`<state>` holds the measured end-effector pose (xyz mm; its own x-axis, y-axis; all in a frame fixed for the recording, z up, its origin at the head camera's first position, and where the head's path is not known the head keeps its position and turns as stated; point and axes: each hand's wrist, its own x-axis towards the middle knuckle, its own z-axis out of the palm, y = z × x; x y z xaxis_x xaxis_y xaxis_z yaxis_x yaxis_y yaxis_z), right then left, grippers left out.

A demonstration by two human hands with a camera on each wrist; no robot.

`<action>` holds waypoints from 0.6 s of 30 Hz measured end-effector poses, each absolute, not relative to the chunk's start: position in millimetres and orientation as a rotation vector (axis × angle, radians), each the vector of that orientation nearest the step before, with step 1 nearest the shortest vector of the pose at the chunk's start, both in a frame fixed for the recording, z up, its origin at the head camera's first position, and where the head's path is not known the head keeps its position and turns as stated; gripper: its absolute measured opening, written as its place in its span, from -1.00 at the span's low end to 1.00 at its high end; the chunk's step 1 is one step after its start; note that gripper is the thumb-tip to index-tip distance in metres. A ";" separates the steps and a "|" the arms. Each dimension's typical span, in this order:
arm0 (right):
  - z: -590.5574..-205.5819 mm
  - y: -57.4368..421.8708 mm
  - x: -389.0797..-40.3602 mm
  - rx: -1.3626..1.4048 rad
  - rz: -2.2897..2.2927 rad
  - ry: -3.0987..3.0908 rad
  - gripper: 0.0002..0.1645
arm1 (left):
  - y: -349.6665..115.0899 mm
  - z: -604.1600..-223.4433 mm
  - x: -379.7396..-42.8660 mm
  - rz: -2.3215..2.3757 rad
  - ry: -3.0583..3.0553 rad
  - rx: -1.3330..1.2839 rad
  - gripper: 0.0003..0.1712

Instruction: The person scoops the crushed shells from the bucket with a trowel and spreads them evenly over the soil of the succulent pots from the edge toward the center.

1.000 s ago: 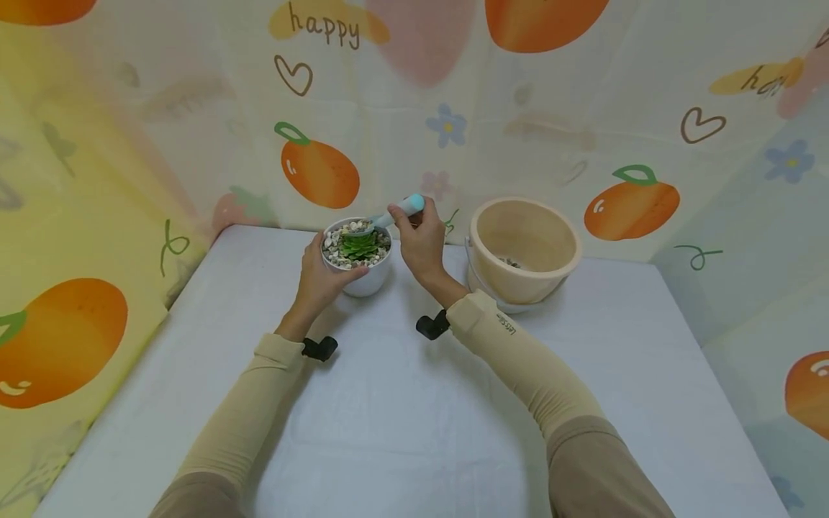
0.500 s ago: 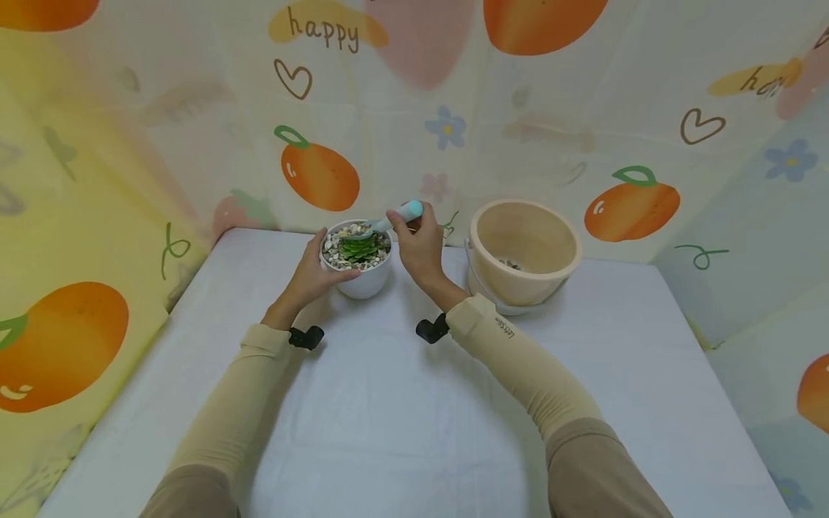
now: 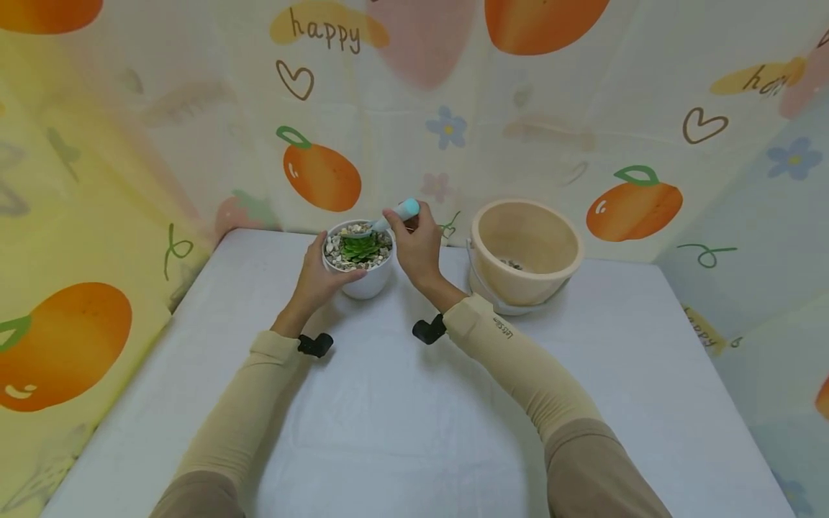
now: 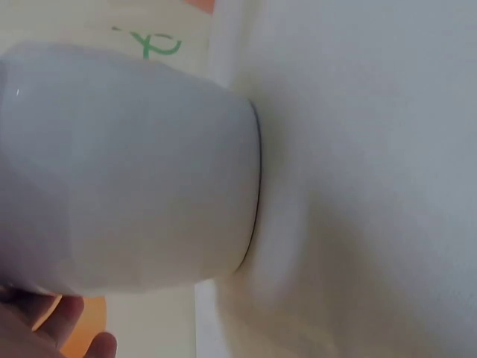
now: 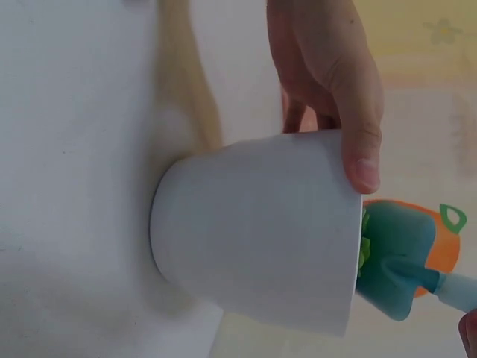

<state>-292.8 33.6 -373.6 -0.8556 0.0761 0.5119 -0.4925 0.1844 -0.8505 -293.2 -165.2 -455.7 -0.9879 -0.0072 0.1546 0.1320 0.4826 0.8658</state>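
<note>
A white pot stands on the table, holding a green succulent ringed by pale pebbles. My left hand grips the pot from its left side. In the right wrist view its thumb presses at the rim, and in the left wrist view fingers reach behind the pot. With my right hand I hold a small trowel by its light-blue handle. The trowel's teal blade is over the pot's rim, beside the succulent's leaves.
A larger beige bucket with a white handle stands right of my right hand, a few pebbles at its bottom. White cloth covers the table. A fruit-patterned curtain rises right behind the pot and bucket.
My left wrist swings slightly left, then back to the right, while the hand stays on the pot. The trowel's position over the pebbles changes only slightly; pot and bucket stay put.
</note>
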 end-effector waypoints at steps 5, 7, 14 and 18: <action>-373.4 32.6 -291.9 0.398 1.698 -2.008 -0.62 | -159.4 -457.0 -288.7 -1.472 -2.558 -0.059 0.37; -372.9 32.8 -291.1 0.404 1.689 -2.003 -0.59 | -156.4 -456.2 -286.1 -1.465 -2.539 -0.043 0.34; -374.3 33.9 -289.3 0.430 1.664 -2.013 -0.57 | -151.0 -453.1 -281.5 -1.398 -2.541 0.004 0.34; -377.2 33.6 -291.0 0.447 1.654 -2.025 -0.59 | -155.2 -449.7 -282.4 -1.374 -2.599 -0.020 0.33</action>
